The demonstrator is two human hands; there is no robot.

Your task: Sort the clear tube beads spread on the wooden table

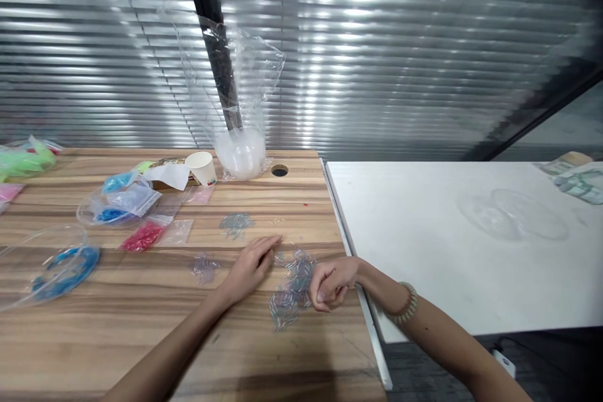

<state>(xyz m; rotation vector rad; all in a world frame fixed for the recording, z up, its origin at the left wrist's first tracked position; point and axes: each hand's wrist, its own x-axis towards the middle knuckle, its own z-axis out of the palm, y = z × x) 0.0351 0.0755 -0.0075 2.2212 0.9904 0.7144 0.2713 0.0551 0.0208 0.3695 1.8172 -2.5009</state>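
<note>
My left hand rests on the wooden table with its fingers stretched toward the right. It lies between a small patch of pale purplish tube beads and a larger mixed pile of clear, grey and purplish tube beads. At the pile's right edge, my right hand is closed, fingers curled inward; whatever they hold, if anything, is hidden. Beyond my left hand lies a heap of grey-green tube beads. A few pale yellowish beads are scattered to its right.
Bags of red beads and blue beads lie left, near a clear lid with a blue ring. A paper cup and a bagged stack of clear plastic bowls stand at the back. A white table adjoins right.
</note>
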